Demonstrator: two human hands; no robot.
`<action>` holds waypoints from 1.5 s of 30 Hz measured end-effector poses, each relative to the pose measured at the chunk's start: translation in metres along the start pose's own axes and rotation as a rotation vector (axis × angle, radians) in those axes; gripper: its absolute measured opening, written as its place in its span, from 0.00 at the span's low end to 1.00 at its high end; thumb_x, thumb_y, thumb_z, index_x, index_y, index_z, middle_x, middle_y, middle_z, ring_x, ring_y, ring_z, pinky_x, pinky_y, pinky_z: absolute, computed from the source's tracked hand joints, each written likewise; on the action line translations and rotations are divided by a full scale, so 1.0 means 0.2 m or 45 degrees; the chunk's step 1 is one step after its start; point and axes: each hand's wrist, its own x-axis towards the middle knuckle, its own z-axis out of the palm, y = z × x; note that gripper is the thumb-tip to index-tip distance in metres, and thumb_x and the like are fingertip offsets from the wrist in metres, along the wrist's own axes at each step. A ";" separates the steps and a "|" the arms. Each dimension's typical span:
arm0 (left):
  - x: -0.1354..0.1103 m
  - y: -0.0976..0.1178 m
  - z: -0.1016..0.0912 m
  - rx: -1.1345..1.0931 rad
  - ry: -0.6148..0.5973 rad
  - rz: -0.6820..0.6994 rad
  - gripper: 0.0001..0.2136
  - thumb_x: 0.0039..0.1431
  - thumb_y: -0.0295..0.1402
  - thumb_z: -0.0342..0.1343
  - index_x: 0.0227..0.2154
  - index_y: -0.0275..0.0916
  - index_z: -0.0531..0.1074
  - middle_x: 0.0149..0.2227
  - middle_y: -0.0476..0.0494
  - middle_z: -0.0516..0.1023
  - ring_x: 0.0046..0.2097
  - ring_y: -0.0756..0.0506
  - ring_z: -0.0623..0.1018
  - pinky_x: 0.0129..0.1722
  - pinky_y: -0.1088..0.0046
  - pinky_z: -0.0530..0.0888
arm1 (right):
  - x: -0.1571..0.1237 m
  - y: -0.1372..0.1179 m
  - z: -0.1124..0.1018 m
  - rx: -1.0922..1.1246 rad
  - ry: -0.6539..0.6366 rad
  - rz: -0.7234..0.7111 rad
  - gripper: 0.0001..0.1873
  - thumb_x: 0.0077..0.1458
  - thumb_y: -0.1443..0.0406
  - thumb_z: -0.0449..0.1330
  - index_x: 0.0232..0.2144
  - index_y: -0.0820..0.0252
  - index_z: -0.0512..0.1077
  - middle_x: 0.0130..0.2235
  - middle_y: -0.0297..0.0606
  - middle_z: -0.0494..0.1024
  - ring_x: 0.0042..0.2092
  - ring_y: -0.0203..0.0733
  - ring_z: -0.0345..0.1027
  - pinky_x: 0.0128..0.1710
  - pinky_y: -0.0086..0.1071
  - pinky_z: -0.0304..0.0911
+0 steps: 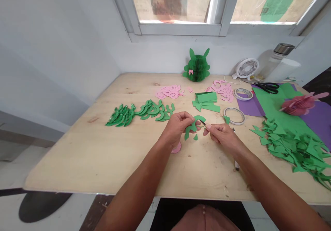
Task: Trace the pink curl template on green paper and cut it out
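Note:
My left hand (pixel 181 124) pinches a curved cutout of green paper (pixel 198 118) above the table. Between the fingers of my right hand (pixel 219 133) is a slim tool with a dark narrow tip (pixel 202 122); its tip meets the cutout, and its handle is hidden in the hand. A small green scrap (pixel 196 137) shows just below the cutout. Partly covered by my left wrist, a pink paper ring (pixel 177 148) lies on the wood. Beneath my right forearm is a pen (pixel 236 164), partly hidden.
Green curved cutouts (pixel 152 110) lie left, pink cutouts (pixel 170 91) behind. Green strips (pixel 207 98), tape rolls (pixel 243 94) and black-handled scissors (pixel 267 87) lie right, near a scrap heap (pixel 297 148). A green honeycomb paper figure (pixel 198 68), fan (pixel 247 68) and bottle (pixel 274 60) stand behind.

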 end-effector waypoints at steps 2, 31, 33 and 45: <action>0.00 0.00 0.00 0.000 0.003 0.001 0.08 0.47 0.32 0.59 0.23 0.35 0.65 0.30 0.39 0.79 0.29 0.46 0.78 0.26 0.74 0.70 | 0.00 0.00 0.00 0.002 -0.005 0.004 0.25 0.51 0.46 0.55 0.24 0.62 0.73 0.15 0.25 0.52 0.19 0.30 0.40 0.19 0.28 0.38; 0.01 -0.01 -0.01 -0.021 0.006 0.009 0.08 0.46 0.33 0.60 0.22 0.36 0.66 0.29 0.40 0.79 0.28 0.47 0.78 0.25 0.75 0.71 | -0.01 -0.04 0.02 -0.008 0.007 0.023 0.24 0.52 0.48 0.54 0.23 0.62 0.71 0.14 0.24 0.51 0.18 0.29 0.38 0.19 0.28 0.36; 0.01 -0.01 -0.01 -0.023 0.008 0.003 0.09 0.45 0.33 0.60 0.22 0.36 0.66 0.28 0.40 0.79 0.28 0.47 0.78 0.25 0.75 0.71 | -0.01 -0.04 0.02 -0.007 0.005 0.018 0.24 0.52 0.48 0.54 0.23 0.62 0.71 0.14 0.24 0.51 0.17 0.29 0.38 0.18 0.28 0.35; 0.01 -0.01 0.00 -0.022 0.009 0.013 0.07 0.46 0.32 0.59 0.22 0.35 0.66 0.28 0.41 0.79 0.28 0.48 0.78 0.26 0.75 0.71 | -0.01 -0.03 0.02 0.004 -0.006 0.009 0.24 0.52 0.47 0.53 0.24 0.63 0.72 0.14 0.24 0.51 0.18 0.29 0.39 0.18 0.28 0.36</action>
